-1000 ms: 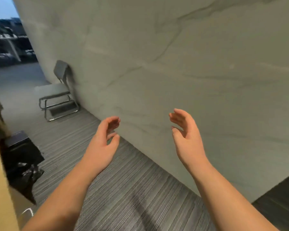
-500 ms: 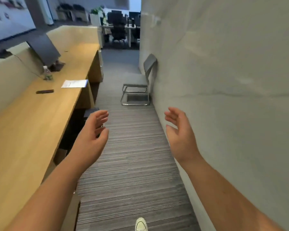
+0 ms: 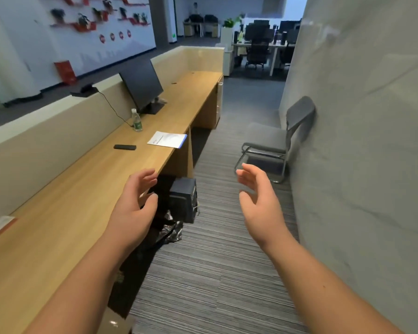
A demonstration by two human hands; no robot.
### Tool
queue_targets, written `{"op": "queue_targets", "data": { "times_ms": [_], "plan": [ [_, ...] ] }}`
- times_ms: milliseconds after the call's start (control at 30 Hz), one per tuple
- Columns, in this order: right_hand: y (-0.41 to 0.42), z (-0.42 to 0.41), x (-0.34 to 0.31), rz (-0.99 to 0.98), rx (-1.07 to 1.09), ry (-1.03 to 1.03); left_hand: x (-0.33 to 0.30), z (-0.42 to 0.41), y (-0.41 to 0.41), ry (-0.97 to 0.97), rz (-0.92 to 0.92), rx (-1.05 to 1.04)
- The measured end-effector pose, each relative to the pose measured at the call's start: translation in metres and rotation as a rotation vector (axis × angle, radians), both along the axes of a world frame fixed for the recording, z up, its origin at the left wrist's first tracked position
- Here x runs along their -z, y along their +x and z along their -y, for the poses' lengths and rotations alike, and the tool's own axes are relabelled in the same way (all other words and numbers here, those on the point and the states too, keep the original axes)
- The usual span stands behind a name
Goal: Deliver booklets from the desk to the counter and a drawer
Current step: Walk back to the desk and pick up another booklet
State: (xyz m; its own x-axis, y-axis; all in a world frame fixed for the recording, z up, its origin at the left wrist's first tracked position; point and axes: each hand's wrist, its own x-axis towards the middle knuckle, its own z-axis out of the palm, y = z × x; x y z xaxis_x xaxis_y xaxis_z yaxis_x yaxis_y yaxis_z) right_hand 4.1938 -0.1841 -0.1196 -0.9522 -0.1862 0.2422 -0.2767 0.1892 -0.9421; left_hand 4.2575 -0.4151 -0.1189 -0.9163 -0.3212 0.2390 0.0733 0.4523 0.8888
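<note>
since the earlier frame the view had swung left off the wall, so that the whole desk (image 3: pixel 87 213) and the far office came into sight, while both hands kept their raised pose in front of the body.

left hand (image 3: pixel 133 208) was empty, its fingers loosely curled and spread, gripping nothing; it hung over the desk's near edge. right hand (image 3: pixel 258 201) matched it, slack and unclenched, palm turned inward, hanging over the carpet (image 3: pixel 215 273) close to the grey wall (image 3: pixel 360 165). the two palms faced each other with a clear gap between, a pose that read as readiness to take something flat with both hands rather than any grasp under way.

beyond the left hand, well ahead of its fingers, a white booklet (image 3: pixel 167 139) with a blue edge lay flat at the desk's front edge, one corner overhanging, probably left there for easy pickup. just left of it sat a small black device (image 3: pixel 124 147), then a bottle (image 3: pixel 136 120) and a monitor (image 3: pixel 141 85) farther on. below the left hand, under the desk, stood a dark box (image 3: pixel 182 200) and a black bag (image 3: pixel 169 231). past the right hand a chair (image 3: pixel 278 141) rested against the wall, leaving the aisle free for walking. by my judgement the next step was to walk forward and reach that booklet.
</note>
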Motion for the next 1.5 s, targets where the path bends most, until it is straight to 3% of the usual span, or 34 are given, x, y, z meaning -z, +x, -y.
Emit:
{"op": "queue_targets", "data": {
  "times_ms": [267,500,833,1067,1233,1500],
  "plan": [
    [-0.244,0.019,0.052,0.047,-0.152,0.010,0.051,0.002,-0.210,0.018,0.058,-0.150],
    [-0.454,0.070,0.059,0.108,-0.269,0.095,0.066,0.026,-0.379,0.077,0.131,-0.294],
    [-0.695,0.197,0.107,0.173,-0.435,0.278,0.138,0.133,-0.585,0.164,0.144,-0.460],
    [-0.847,0.299,0.158,0.261,-0.562,0.502,0.203,0.224,-0.720,0.242,0.398,-0.539],
    [-0.924,0.364,0.200,0.377,-0.652,0.607,0.237,0.258,-0.778,0.452,0.501,-0.753],
    [-1.013,0.450,0.293,0.477,-1.023,0.935,0.313,0.251,-0.821,0.838,0.747,-1.093]
  ]
}}
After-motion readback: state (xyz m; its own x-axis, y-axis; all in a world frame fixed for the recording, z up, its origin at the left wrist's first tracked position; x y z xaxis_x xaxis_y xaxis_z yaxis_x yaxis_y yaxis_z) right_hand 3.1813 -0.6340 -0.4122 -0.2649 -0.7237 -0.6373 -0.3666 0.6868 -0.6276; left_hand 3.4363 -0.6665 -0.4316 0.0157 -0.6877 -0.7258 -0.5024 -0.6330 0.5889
